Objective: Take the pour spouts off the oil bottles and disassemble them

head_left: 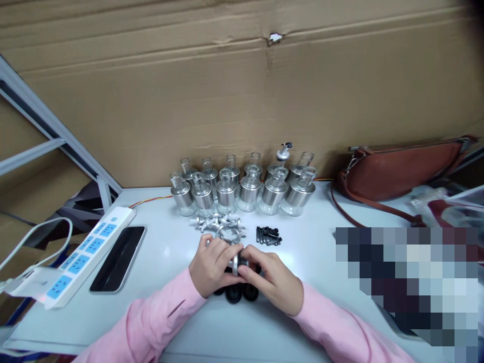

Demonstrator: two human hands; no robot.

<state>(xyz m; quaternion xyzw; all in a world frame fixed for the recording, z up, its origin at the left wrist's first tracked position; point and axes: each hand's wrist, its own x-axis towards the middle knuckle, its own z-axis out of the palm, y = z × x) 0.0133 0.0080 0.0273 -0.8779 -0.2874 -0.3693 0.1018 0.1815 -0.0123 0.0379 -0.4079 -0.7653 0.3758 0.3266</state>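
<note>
Between my two hands is a silver metal pourer top (235,264) with a black round stopper (244,261) at its right side. My left hand (210,266) is closed around the silver part, while the fingers of my right hand (278,282) pinch the black part. Whether the two parts are fully joined is hidden by my fingers. Several black round stoppers (234,294) lie on the table just below my hands, partly covered. Loose silver pourer tops (223,225) are heaped beyond my left hand. Small black levers (269,235) lie in a pile beyond my right hand.
Two rows of glass bottles with metal bands (250,194) stand at the back; one carries a fitted silver top (283,152). A power strip (91,257) and a phone (119,258) lie left. A brown bag (401,171) rests at right, near a pixelated area.
</note>
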